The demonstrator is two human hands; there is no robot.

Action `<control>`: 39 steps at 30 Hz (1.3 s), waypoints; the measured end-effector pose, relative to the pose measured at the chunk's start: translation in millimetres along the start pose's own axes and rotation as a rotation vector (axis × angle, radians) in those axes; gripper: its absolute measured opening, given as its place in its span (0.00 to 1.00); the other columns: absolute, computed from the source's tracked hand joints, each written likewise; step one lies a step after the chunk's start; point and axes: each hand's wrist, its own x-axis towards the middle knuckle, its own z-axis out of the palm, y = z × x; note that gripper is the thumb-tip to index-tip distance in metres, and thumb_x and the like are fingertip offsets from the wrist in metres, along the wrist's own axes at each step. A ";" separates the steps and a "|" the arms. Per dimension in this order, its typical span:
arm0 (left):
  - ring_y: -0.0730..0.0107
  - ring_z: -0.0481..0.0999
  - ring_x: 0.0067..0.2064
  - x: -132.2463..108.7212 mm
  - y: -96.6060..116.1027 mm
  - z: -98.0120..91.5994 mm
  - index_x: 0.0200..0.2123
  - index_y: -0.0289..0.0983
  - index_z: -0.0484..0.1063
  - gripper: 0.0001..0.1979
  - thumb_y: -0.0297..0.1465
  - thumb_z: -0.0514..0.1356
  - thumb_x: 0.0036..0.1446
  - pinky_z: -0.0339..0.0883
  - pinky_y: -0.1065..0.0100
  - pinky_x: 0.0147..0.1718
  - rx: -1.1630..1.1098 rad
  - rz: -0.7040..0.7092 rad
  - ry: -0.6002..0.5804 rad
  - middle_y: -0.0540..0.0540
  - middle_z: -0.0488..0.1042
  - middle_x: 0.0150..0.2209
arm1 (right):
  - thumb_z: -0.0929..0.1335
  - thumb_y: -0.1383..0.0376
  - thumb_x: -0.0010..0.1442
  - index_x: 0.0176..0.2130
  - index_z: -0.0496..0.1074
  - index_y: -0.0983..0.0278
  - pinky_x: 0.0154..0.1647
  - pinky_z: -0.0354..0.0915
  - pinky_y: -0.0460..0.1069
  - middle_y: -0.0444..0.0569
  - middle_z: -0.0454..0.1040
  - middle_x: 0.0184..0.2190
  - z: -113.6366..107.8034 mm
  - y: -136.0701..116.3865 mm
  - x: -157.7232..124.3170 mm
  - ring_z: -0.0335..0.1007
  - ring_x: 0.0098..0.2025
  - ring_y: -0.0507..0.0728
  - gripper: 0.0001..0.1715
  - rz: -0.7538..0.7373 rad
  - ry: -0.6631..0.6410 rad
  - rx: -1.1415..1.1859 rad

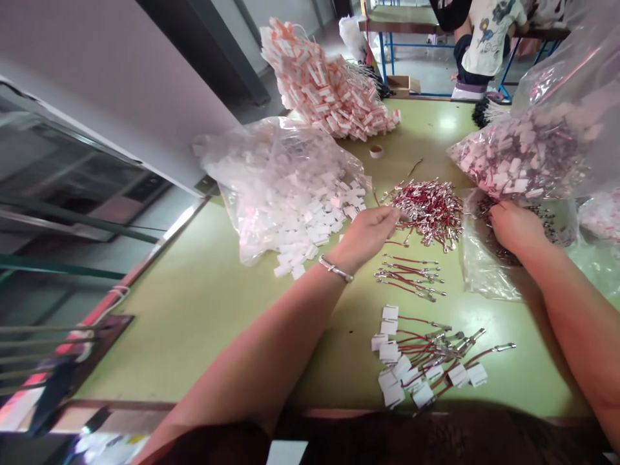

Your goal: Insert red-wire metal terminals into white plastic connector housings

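My left hand [371, 236] reaches to the left edge of a heap of short red wires with metal terminals [429, 210]. Its thumb and fingers are pinched together, and what they hold is too small to make out. On the right, my right hand [517, 227] dips its curled fingertips into small dark metal pieces [547, 223] on an open clear plastic bag [489, 278]; what is in its grasp is hidden. Several red wires [409, 274] lie in a loose row below the heap. Nearer me are wires fitted with white plastic connector housings [389, 352].
A clear bag [247, 187] spills white housings [310, 223] at left. Behind it rises a pile of orange-and-white pieces [329, 87], with a tape roll [376, 151] nearby. A full plastic bag [527, 152] stands at right. A person [489, 39] sits beyond the green table [203, 310].
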 end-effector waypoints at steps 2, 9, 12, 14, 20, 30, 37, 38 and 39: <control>0.75 0.60 0.23 -1.5 2.3 2.9 0.31 0.37 0.76 0.13 0.34 0.54 0.60 0.57 0.69 0.28 0.077 -0.011 -0.042 0.53 0.62 0.19 | 0.57 0.68 0.64 0.42 0.72 0.69 0.32 0.58 0.52 0.63 0.73 0.42 0.1 0.6 0.6 0.72 0.36 0.61 0.17 -0.013 -0.036 0.000; 0.75 0.61 0.23 3.3 -4.8 -3.7 0.31 0.36 0.76 0.14 0.36 0.53 0.60 0.58 0.69 0.26 0.128 0.002 -0.014 0.53 0.61 0.19 | 0.59 0.68 0.62 0.40 0.74 0.69 0.31 0.58 0.51 0.61 0.74 0.39 -1.5 3.1 1.9 0.71 0.38 0.61 0.16 -0.039 -0.100 -0.009; 0.75 0.64 0.24 -0.9 -3.3 3.0 0.32 0.37 0.76 0.12 0.35 0.55 0.59 0.60 0.69 0.28 0.111 0.017 -0.055 0.52 0.68 0.21 | 0.59 0.67 0.63 0.39 0.76 0.67 0.30 0.57 0.51 0.59 0.75 0.39 -13.0 -1.9 -1.8 0.71 0.38 0.61 0.17 0.011 -0.028 0.015; 0.75 0.67 0.27 -5.3 -1.5 11.3 0.32 0.37 0.76 0.12 0.35 0.56 0.58 0.62 0.70 0.29 0.097 0.055 -0.102 0.50 0.72 0.25 | 0.60 0.65 0.64 0.40 0.76 0.65 0.32 0.58 0.51 0.58 0.76 0.38 -24.6 -11.6 -6.4 0.71 0.38 0.60 0.17 0.053 0.056 0.113; 0.75 0.69 0.30 -13.5 -4.8 32.4 0.30 0.36 0.76 0.12 0.34 0.55 0.58 0.62 0.71 0.31 0.155 0.273 -0.199 0.49 0.75 0.28 | 0.65 0.64 0.61 0.37 0.76 0.60 0.35 0.64 0.49 0.47 0.77 0.32 -46.0 -69.0 -27.0 0.71 0.33 0.54 0.10 -0.205 0.131 0.952; 0.75 0.68 0.28 -15.2 -7.1 29.4 0.28 0.36 0.74 0.14 0.33 0.52 0.61 0.59 0.71 0.29 0.334 0.392 -0.245 0.50 0.73 0.25 | 0.66 0.65 0.58 0.30 0.73 0.62 0.32 0.61 0.48 0.45 0.73 0.26 -42.5 -91.3 -36.7 0.66 0.29 0.52 0.06 -0.225 0.134 1.148; 0.74 0.68 0.28 -13.3 -5.9 23.7 0.27 0.36 0.71 0.17 0.34 0.50 0.64 0.60 0.71 0.30 0.456 0.492 -0.313 0.49 0.73 0.25 | 0.65 0.61 0.59 0.29 0.71 0.62 0.22 0.54 0.46 0.39 0.66 0.18 -51.8 -89.6 -36.5 0.56 0.19 0.48 0.10 -0.095 -0.202 1.323; 0.74 0.68 0.29 -13.6 -4.8 22.5 0.28 0.36 0.71 0.16 0.34 0.49 0.64 0.60 0.71 0.30 0.512 0.510 -0.322 0.49 0.73 0.25 | 0.65 0.62 0.58 0.27 0.71 0.63 0.23 0.55 0.46 0.39 0.66 0.18 -52.8 -89.1 -36.1 0.58 0.21 0.48 0.10 -0.097 -0.196 1.313; 0.73 0.68 0.29 -14.3 -3.5 21.4 0.29 0.36 0.72 0.16 0.33 0.49 0.65 0.60 0.70 0.30 0.582 0.532 -0.332 0.49 0.73 0.27 | 0.65 0.63 0.57 0.25 0.70 0.63 0.25 0.55 0.46 0.40 0.67 0.19 -53.6 -88.5 -35.7 0.59 0.22 0.49 0.11 -0.103 -0.195 1.298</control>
